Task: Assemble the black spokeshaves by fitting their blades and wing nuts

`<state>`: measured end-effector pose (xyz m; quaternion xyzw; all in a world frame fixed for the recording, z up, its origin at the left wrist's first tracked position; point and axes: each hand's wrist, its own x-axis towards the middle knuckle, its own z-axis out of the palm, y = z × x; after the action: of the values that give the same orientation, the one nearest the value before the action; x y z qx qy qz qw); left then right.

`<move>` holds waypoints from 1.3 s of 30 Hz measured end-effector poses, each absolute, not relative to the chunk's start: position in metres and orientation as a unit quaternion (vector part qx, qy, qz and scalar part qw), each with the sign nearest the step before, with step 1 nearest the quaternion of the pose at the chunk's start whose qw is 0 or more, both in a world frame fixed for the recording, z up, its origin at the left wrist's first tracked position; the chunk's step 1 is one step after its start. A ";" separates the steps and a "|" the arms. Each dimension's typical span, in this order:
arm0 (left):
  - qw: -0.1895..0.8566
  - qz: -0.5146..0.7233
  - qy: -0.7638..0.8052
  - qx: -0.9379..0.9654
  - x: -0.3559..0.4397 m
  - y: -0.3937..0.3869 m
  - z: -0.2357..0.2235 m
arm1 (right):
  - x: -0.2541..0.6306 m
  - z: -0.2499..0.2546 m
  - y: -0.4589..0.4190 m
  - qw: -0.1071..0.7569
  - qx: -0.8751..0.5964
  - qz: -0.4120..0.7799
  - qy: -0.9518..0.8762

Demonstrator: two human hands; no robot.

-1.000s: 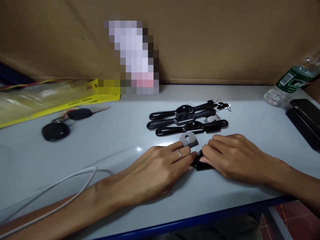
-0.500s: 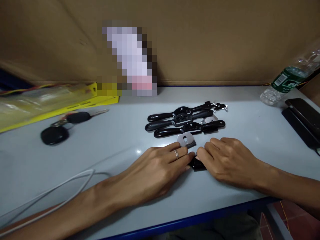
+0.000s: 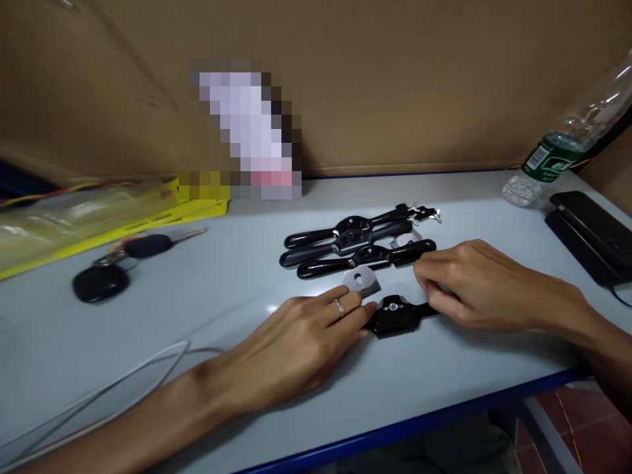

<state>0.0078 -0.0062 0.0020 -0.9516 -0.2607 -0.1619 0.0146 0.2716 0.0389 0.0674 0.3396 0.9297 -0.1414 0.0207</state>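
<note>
On the table, a black metal spokeshave [image 3: 395, 317] lies between my hands, its flat middle and a round silver fitting showing. My left hand [image 3: 316, 336], with a ring on one finger, is closed around its left handle. A loose silver blade [image 3: 362, 279] rests just beyond those fingertips. Over the spokeshave's right handle, my right hand [image 3: 474, 286] has its fingers curled and pressed together; whatever lies inside them is hidden. Behind, several more black spokeshaves [image 3: 368, 257] lie side by side, with small black parts and silver thumbscrews [image 3: 424, 213] at their far right end.
Keys with a black fob [image 3: 101, 283] and a white cable [image 3: 162, 359] lie at left, near yellow-edged plastic packaging [image 3: 148, 220]. A water bottle [image 3: 553, 158] leans at the back right by a dark phone [image 3: 595, 227]. Cardboard [image 3: 395, 85] walls the rear.
My right hand has moved right and slightly away from me, uncovering the spokeshave's middle. My left hand keeps its hold. The whole view has shifted slightly.
</note>
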 end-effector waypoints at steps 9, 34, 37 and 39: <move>0.041 -0.173 -0.288 -0.941 0.008 -0.007 -0.002 | 0.274 0.065 0.046 -0.010 0.396 -0.115 0.911; 0.092 -0.265 -0.435 -0.856 -0.005 0.016 0.004 | 0.324 0.066 0.103 -0.006 0.512 0.061 0.857; 0.077 -0.211 -0.446 -0.866 -0.008 0.023 -0.006 | 0.337 0.062 0.120 0.056 0.567 0.082 0.818; 0.083 -0.192 -0.447 -0.870 -0.009 0.025 -0.009 | 0.340 0.058 0.125 0.089 0.592 0.070 0.798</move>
<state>-0.0091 0.0246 -0.0092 -0.8698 -0.4470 -0.1918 0.0827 0.3401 0.1254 0.0581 0.5923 0.7976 0.0702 0.0893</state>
